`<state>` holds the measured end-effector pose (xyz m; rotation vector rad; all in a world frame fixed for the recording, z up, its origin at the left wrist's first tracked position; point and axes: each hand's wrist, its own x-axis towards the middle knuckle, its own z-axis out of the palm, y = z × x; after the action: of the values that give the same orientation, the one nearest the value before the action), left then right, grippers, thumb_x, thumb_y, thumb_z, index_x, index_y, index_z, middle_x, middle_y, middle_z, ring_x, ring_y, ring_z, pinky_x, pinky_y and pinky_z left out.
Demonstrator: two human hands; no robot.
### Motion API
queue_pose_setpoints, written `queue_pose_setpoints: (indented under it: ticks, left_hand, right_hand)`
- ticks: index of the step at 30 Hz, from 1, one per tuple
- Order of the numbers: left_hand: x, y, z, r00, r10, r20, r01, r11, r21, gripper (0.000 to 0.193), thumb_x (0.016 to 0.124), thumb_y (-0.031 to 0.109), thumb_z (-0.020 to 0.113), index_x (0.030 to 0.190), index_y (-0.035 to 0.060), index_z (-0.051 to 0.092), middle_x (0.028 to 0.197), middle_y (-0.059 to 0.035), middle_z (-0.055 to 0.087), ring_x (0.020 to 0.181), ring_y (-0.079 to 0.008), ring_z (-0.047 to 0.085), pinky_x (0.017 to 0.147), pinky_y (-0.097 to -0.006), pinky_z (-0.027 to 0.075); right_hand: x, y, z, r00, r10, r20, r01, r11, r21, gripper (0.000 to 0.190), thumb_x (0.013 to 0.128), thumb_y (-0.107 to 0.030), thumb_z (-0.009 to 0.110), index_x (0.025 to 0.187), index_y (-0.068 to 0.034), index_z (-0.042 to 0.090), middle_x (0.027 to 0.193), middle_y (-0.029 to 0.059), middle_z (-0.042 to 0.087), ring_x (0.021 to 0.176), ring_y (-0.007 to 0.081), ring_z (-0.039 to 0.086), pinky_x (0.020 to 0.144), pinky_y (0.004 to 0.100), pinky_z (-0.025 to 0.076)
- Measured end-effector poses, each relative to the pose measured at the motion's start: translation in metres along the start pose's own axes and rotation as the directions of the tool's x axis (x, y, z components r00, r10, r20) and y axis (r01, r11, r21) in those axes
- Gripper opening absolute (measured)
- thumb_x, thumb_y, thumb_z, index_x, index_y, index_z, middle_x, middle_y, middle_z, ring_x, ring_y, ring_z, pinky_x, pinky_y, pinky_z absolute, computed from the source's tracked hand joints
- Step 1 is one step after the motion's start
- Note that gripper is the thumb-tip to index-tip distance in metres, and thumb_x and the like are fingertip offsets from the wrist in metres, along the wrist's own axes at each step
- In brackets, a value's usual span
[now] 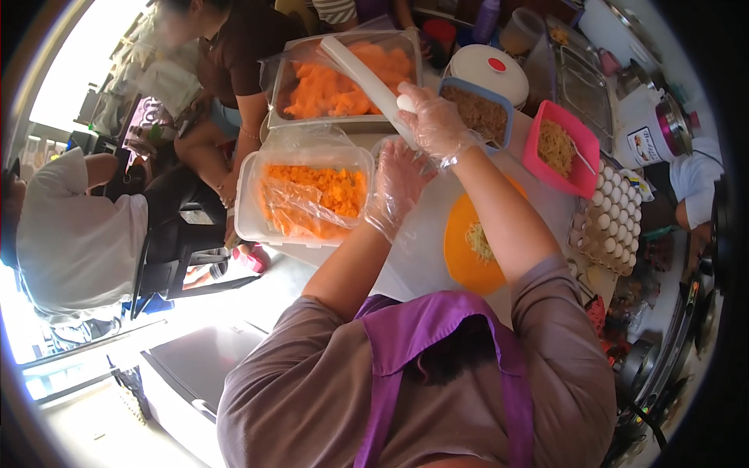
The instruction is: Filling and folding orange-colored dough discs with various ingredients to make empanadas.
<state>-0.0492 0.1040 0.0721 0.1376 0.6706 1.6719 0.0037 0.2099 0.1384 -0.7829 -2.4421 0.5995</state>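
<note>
My right hand [437,124], in a clear plastic glove, grips a white egg [405,103] beside a long white cylinder, likely a rolling pin [366,82]. My left hand [399,178], also gloved, has its fingers apart by the cylinder's lower end. Whether they touch it is unclear. A round container rim [383,142] shows partly behind the left fingers. Below my right forearm lies a flat orange dough round [459,257], topped with pale green shreds [480,241]. The forearm hides part of the round.
Orange dough pieces fill a plastic tub [243,193] and a larger container [418,70]. A blue container [508,126] holds brown filling; a pink bowl [585,184] holds shreds and a utensil. Eggs stand in a tray [603,257]. People sit nearby at left.
</note>
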Motion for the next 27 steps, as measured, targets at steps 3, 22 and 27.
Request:
queue_pose_setpoints:
  ticks: [3, 22, 27]
  left_hand:
    - [0.001, 0.001, -0.006, 0.999, -0.018, 0.042, 0.017, 1.0, 0.011, 0.07, 0.094, 0.054, 0.023, 0.148, 0.0136, 0.004, 0.153, -0.0116, 0.011, 0.137, -0.0337, 0.019, 0.107, -0.056, 0.018]
    - [-0.011, 0.002, 0.002, 0.999, -0.008, -0.031, 0.011, 0.995, 0.103, 0.069, 0.094, 0.054, 0.022, 0.149, 0.0143, 0.006, 0.153, -0.0094, 0.014, 0.131, -0.0296, 0.03, 0.109, -0.0464, 0.016]
    - [-0.027, -0.01, -0.002, 0.995, 0.016, -0.099, -0.005, 0.995, 0.103, 0.069, 0.094, 0.052, 0.03, 0.148, 0.0135, 0.011, 0.15, -0.009, 0.022, 0.128, -0.0278, 0.035, 0.107, -0.0463, 0.02]
  right_hand:
    - [0.001, -0.009, -0.004, 0.99, -0.003, -0.142, 0.015, 0.996, 0.087, 0.039, 0.084, -0.016, 0.062, 0.12, -0.01, 0.051, 0.109, 0.0182, 0.059, 0.096, 0.0382, 0.058, 0.083, 0.0429, 0.047]
    - [-0.024, 0.016, -0.002, 0.928, 0.01, -0.373, 0.096, 0.96, 0.263, 0.037, 0.081, -0.016, 0.067, 0.116, -0.01, 0.056, 0.1, 0.017, 0.059, 0.092, 0.0367, 0.059, 0.084, 0.0401, 0.046]
    - [-0.063, 0.002, -0.03, 0.918, 0.397, -0.027, -0.242, 0.611, 0.754, 0.03, 0.089, -0.03, 0.062, 0.112, -0.011, 0.056, 0.107, 0.0077, 0.055, 0.095, 0.0163, 0.054, 0.078, 0.0298, 0.046]
